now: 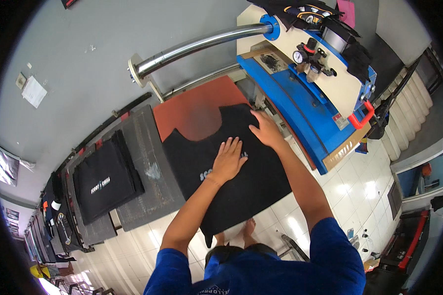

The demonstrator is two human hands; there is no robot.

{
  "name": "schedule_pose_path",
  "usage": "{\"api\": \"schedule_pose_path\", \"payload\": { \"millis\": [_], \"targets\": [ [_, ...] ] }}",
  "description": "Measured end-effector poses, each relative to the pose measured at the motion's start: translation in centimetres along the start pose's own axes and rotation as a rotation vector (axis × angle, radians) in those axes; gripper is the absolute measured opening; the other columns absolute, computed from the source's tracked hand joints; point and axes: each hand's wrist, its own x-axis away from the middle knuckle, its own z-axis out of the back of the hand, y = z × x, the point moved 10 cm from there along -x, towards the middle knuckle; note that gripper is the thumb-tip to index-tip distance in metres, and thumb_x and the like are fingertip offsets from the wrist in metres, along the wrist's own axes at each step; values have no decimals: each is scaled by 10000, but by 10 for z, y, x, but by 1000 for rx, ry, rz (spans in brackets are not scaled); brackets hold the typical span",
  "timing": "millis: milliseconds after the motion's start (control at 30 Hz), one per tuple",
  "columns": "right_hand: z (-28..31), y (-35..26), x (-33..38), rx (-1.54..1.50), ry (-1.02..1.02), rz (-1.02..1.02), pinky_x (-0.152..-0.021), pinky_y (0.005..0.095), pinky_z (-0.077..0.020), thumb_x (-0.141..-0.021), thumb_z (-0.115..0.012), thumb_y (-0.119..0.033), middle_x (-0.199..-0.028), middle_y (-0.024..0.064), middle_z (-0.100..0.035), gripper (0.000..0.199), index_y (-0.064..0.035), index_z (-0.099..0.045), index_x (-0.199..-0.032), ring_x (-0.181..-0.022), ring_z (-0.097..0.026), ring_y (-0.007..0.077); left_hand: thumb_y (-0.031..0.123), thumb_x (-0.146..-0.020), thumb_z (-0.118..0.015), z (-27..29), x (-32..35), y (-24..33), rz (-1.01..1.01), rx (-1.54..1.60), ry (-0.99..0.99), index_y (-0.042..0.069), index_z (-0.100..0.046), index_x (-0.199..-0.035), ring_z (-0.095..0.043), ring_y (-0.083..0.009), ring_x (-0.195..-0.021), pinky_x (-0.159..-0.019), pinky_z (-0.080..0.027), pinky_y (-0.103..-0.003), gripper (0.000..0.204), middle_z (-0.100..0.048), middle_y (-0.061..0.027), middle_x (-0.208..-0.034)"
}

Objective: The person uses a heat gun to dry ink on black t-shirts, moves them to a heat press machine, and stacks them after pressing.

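A black fabric garment panel (241, 187) with a curved neckline and a pale print lies over a red press pad (182, 108), its lower part hanging off the near edge toward me. My left hand (227, 160) rests flat on the middle of the panel, fingers stretched out, covering part of the print. At the panel's upper right edge is my right hand (267, 129), with its thumb and fingers spread on the cloth.
To the right stands a blue and cream heat press head (300, 93) with a gauge (298, 57) and a red handle (363, 116). A chrome bar (197, 44) runs behind the pad. Left, a stack of black printed fabric (103, 177) lies on a dark grey table (155, 191).
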Motion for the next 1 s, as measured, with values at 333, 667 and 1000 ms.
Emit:
{"api": "schedule_pose_path", "payload": {
  "millis": [333, 667, 1000],
  "targets": [
    [-75, 39, -107, 245, -385, 70, -831, 474, -486, -757, -674, -224, -955, 177, -684, 332, -46, -626, -1033, -951, -657, 327, 470, -1004, -280, -55, -92, -55, 167, -162, -164, -15, -185, -1487, -121, -337, -1453, -1176, -115, -452, 690, -165, -181, -1562],
    [64, -44, 123, 9, 302, -138, -570, 432, -476, -829, -659, -150, -698, 113, -575, 155, -90, -527, -885, -634, -601, 322, 534, -969, -324, -67, -144, -75, 161, -207, -109, 73, -218, -1504, -122, -355, -1446, -1162, -99, -484, 714, -160, -132, -1575],
    [159, -37, 785, 363, 570, -1675, -730, 428, -508, -827, -652, -223, -892, 174, -681, 238, -64, -609, -999, -843, -660, 342, 531, -991, -282, -63, -218, -83, 178, 346, 253, -4, -244, -1470, -108, -451, -1420, -1141, -114, -532, 719, -148, -259, -1542]
  ]
}}
